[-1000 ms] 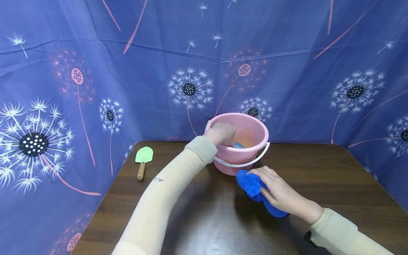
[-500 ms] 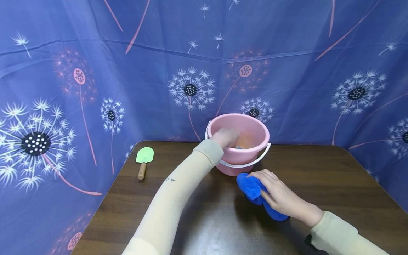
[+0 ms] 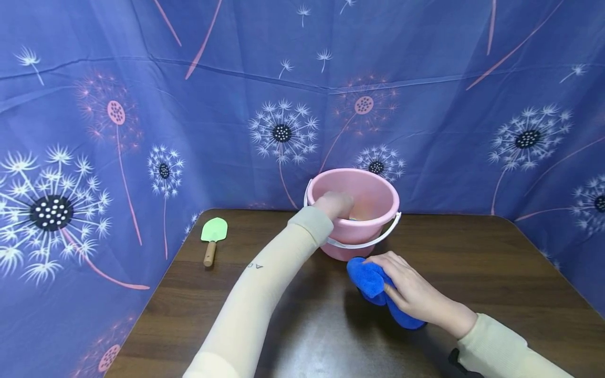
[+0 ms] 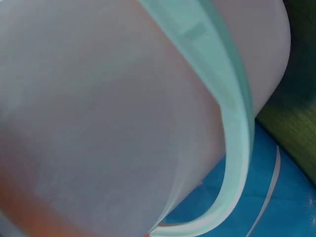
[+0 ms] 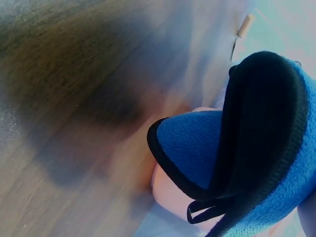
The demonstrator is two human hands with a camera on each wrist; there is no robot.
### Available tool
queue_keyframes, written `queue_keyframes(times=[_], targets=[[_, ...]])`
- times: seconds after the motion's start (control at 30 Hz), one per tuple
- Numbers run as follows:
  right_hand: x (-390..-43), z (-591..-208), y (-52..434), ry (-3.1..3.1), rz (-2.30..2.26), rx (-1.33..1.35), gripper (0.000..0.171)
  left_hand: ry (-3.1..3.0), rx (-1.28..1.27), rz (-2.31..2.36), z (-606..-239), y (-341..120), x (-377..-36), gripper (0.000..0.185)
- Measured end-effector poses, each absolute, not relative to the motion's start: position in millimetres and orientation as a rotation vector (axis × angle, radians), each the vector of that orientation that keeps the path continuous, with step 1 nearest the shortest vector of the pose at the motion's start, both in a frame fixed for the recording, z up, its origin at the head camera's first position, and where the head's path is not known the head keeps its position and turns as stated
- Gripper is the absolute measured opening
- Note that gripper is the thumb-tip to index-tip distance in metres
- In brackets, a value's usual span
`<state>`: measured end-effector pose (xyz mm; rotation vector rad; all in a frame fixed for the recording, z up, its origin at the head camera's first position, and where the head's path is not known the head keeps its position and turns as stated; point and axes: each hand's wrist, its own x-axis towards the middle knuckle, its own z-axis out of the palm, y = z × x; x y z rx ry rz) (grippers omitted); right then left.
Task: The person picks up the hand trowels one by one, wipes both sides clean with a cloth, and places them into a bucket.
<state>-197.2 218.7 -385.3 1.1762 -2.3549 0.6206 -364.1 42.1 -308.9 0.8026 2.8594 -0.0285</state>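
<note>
A pink bucket (image 3: 380, 195) with a white handle (image 3: 364, 244) stands at the back middle of the brown table (image 3: 482, 273). My left hand (image 3: 334, 203) reaches over its near rim and down inside, and its fingers are hidden there. The left wrist view is filled by the bucket wall (image 4: 98, 123) and handle (image 4: 232, 98). My right hand (image 3: 406, 287) lies on a folded blue cloth (image 3: 366, 275) just in front of the bucket, fingers curled over it and thumb tucked against the fold. The right wrist view shows that cloth (image 5: 197, 143) with black edging.
A small green shovel (image 3: 214, 231) with a wooden handle lies at the table's back left corner. Blue dandelion-print fabric (image 3: 142, 131) walls the table in on the left, back and right. Bare tabletop lies to the right of the bucket and near the front edge.
My left hand has sunk a little deeper into the bucket, and the blue thing seen inside it earlier is hidden. My right hand and the cloth slid slightly left.
</note>
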Motion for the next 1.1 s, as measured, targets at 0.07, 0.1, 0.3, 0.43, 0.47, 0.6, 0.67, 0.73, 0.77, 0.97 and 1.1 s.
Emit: queue_keyframes(times=[0.07, 0.1, 0.3, 0.43, 0.47, 0.6, 0.67, 0.73, 0.77, 0.97, 1.1], targets=[[-196.6, -384.5, 218.5, -2.354, 0.618, 1.173, 0.060, 2.852, 0.836, -0.074, -306.5, 41.5, -363.5, 0.011], [-196.5, -384.2, 218.5, -2.350, 0.619, 1.171, 0.060, 2.850, 0.848, -0.084, -305.4, 41.0, -363.5, 0.012], [-195.7, -383.8, 219.1, -2.380, 0.610, 1.151, 0.059, 2.845, 0.914, -0.103, -300.3, 36.3, -364.1, 0.011], [-195.5, -383.7, 219.6, -2.396, 0.599, 1.136, 0.060, 2.857, 0.959, -0.121, -296.2, 33.1, -363.4, 0.009], [-195.5, -383.7, 219.8, -2.397, 0.604, 1.135, 0.059, 2.860, 0.988, -0.141, -294.4, 32.6, -362.7, 0.010], [-195.6, -383.2, 220.1, -2.387, 0.606, 1.142, 0.061, 2.898, 1.041, -0.218, -285.6, 29.5, -357.7, 0.013], [-195.6, -383.0, 220.3, -2.385, 0.610, 1.145, 0.061, 2.943, 1.048, -0.242, -280.4, 26.8, -353.3, 0.015], [-195.5, -382.5, 220.5, -2.382, 0.611, 1.146, 0.061, 3.005, 1.041, -0.249, -276.3, 23.2, -348.9, 0.016], [-195.2, -382.1, 220.6, -2.387, 0.611, 1.146, 0.062, 3.042, 1.033, -0.240, -274.4, 20.9, -346.3, 0.016], [-193.3, -380.7, 222.5, -2.404, 0.601, 1.130, 0.062, 3.295, 0.997, -0.092, -272.9, -0.7, -330.5, 0.022], [-192.0, -381.0, 224.2, -2.410, 0.593, 1.110, 0.062, 3.450, 1.013, -0.056, -278.9, -16.3, -320.5, 0.020]])
